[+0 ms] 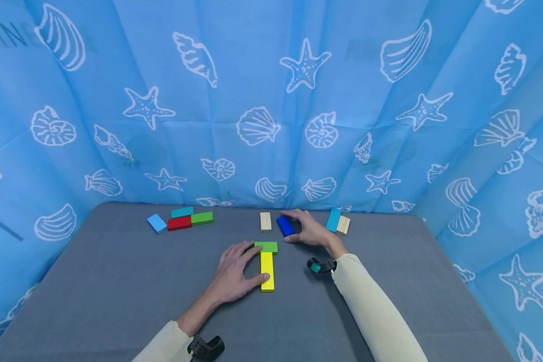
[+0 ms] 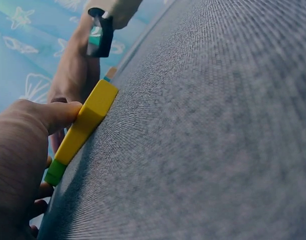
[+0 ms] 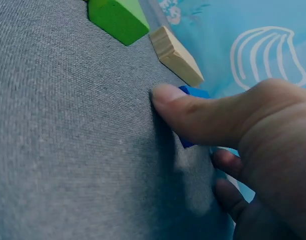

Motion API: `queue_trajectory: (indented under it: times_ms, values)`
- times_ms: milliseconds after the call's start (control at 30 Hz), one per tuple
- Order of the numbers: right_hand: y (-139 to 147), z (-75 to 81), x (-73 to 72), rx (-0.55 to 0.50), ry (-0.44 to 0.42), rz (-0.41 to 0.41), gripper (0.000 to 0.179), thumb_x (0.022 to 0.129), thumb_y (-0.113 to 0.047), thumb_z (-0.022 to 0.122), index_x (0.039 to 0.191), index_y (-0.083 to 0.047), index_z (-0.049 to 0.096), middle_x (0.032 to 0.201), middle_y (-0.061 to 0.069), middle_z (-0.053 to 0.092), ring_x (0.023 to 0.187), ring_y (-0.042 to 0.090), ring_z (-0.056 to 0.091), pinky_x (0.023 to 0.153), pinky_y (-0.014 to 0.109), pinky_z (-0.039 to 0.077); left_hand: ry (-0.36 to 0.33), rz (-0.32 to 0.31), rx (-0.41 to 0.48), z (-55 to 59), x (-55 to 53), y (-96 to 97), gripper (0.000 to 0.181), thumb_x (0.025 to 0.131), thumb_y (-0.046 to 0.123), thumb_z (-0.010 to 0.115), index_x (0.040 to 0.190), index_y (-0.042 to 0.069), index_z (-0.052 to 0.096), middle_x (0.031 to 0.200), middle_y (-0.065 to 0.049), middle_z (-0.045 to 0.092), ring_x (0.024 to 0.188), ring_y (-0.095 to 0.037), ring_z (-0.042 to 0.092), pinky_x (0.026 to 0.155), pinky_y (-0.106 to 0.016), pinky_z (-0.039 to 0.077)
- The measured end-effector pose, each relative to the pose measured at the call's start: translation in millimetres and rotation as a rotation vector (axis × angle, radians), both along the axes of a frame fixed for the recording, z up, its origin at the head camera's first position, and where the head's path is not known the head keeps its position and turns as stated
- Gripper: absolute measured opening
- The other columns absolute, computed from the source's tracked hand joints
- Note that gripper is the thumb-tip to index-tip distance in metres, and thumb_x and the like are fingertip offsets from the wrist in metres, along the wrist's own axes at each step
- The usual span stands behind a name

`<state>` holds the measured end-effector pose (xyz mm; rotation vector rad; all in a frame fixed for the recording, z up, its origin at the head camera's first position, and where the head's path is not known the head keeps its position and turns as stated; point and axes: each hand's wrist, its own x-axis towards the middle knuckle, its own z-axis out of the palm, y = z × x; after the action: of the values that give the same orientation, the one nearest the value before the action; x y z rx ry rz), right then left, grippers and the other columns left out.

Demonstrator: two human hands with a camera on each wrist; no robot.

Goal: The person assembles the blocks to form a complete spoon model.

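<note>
A yellow block (image 1: 267, 266) lies lengthwise on the grey cloth, its far end against a light green block (image 1: 268, 246) laid crosswise. My left hand (image 1: 235, 274) rests over both: the thumb touches the yellow block and a fingertip touches the green one. In the left wrist view the thumb is on the yellow block (image 2: 85, 125). Farther right, my right hand (image 1: 309, 229) holds a dark blue block (image 1: 285, 227) between thumb and finger at its two ends. The right wrist view shows that blue block (image 3: 195, 92) mostly hidden behind the thumb.
A plain wooden block (image 1: 265, 221) lies left of the blue one. At the back left are a light blue block (image 1: 156, 223), a red block (image 1: 179, 223), a green block (image 1: 202, 218) and a teal block (image 1: 182, 212). Behind my right wrist lie a blue block (image 1: 333, 219) and a wooden block (image 1: 343, 225).
</note>
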<state>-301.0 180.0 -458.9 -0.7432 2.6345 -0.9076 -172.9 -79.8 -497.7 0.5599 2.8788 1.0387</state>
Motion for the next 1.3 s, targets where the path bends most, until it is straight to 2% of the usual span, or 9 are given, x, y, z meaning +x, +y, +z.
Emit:
queue_trajectory:
  times_ms: [133, 233, 333, 433, 667, 833, 1033, 1300]
  values:
    - [2.1, -2.7, 2.9, -0.044, 0.008, -0.041, 0.069, 0.088, -0.018, 0.082, 0.149, -0.007, 0.051, 0.140, 0.017, 0.052, 0.126, 0.035, 0.048, 0.107, 0.056, 0.039, -0.002, 0.002, 0.001, 1.3, 0.4, 0.1, 0.075, 0.091, 0.061, 0.065, 0.152, 0.021, 0.049, 0.157, -0.013, 0.041, 0.145, -0.040, 0.031, 0.117, -0.064, 0.015]
    - [3.2, -3.8, 9.2, -0.121, 0.029, -0.086, 0.066, 0.084, -0.019, 0.085, 0.142, -0.006, 0.057, 0.132, 0.016, 0.056, 0.119, 0.033, 0.053, 0.103, 0.053, 0.044, 0.000, 0.001, -0.003, 1.6, 0.3, 0.5, 0.075, 0.091, 0.061, 0.065, 0.152, 0.021, 0.049, 0.157, -0.013, 0.041, 0.145, -0.039, 0.031, 0.117, -0.064, 0.016]
    - [5.1, -3.9, 23.2, -0.220, 0.067, -0.121, 0.062, 0.082, -0.022, 0.087, 0.136, -0.005, 0.062, 0.126, 0.014, 0.060, 0.112, 0.032, 0.056, 0.094, 0.049, 0.049, 0.005, 0.001, 0.000, 1.9, -0.1, 0.8, 0.074, 0.090, 0.061, 0.066, 0.151, 0.021, 0.050, 0.157, -0.013, 0.041, 0.145, -0.040, 0.032, 0.117, -0.065, 0.016]
    - [5.5, -2.0, 44.5, -0.295, 0.087, -0.125, 0.060, 0.082, -0.024, 0.087, 0.134, -0.007, 0.063, 0.123, 0.012, 0.061, 0.109, 0.031, 0.058, 0.089, 0.046, 0.051, 0.009, 0.008, -0.001, 2.2, -0.4, 1.2, 0.074, 0.090, 0.060, 0.067, 0.150, 0.021, 0.051, 0.157, -0.012, 0.042, 0.145, -0.040, 0.032, 0.117, -0.065, 0.017]
    - [-0.4, -1.2, 100.8, -0.346, 0.109, -0.057, 0.060, 0.079, -0.030, 0.089, 0.132, -0.014, 0.065, 0.121, 0.001, 0.062, 0.107, 0.026, 0.058, 0.087, 0.043, 0.050, 0.005, 0.019, 0.000, 2.9, -1.1, 1.9, 0.075, 0.089, 0.061, 0.068, 0.149, 0.021, 0.053, 0.156, -0.012, 0.043, 0.146, -0.038, 0.033, 0.117, -0.065, 0.017]
    - [-7.1, -7.8, 127.9, -0.369, 0.101, 0.007, 0.058, 0.078, -0.034, 0.090, 0.128, -0.017, 0.066, 0.118, -0.008, 0.062, 0.106, 0.021, 0.058, 0.085, 0.037, 0.050, 0.026, 0.016, -0.004, 2.0, -0.2, 0.7, 0.074, 0.089, 0.061, 0.068, 0.149, 0.021, 0.053, 0.156, -0.011, 0.044, 0.145, -0.037, 0.034, 0.117, -0.064, 0.018]
    - [-14.7, -14.4, 144.5, -0.375, 0.054, 0.093, 0.056, 0.078, -0.039, 0.089, 0.125, -0.021, 0.064, 0.118, -0.010, 0.060, 0.106, 0.019, 0.057, 0.086, 0.034, 0.050, 0.059, 0.013, -0.029, 0.5, 0.5, -0.1, 0.071, 0.090, 0.056, 0.070, 0.149, 0.021, 0.053, 0.156, -0.011, 0.044, 0.145, -0.037, 0.035, 0.117, -0.064, 0.019]
    - [-20.7, -22.9, 151.8, -0.361, -0.005, 0.176, 0.055, 0.076, -0.041, 0.090, 0.119, -0.023, 0.062, 0.116, -0.009, 0.058, 0.104, 0.016, 0.056, 0.088, 0.031, 0.047, 0.079, 0.019, -0.039, 0.7, 2.0, 1.0, 0.075, 0.089, 0.061, 0.068, 0.149, 0.019, 0.053, 0.155, -0.012, 0.046, 0.144, -0.036, 0.037, 0.118, -0.062, 0.020]
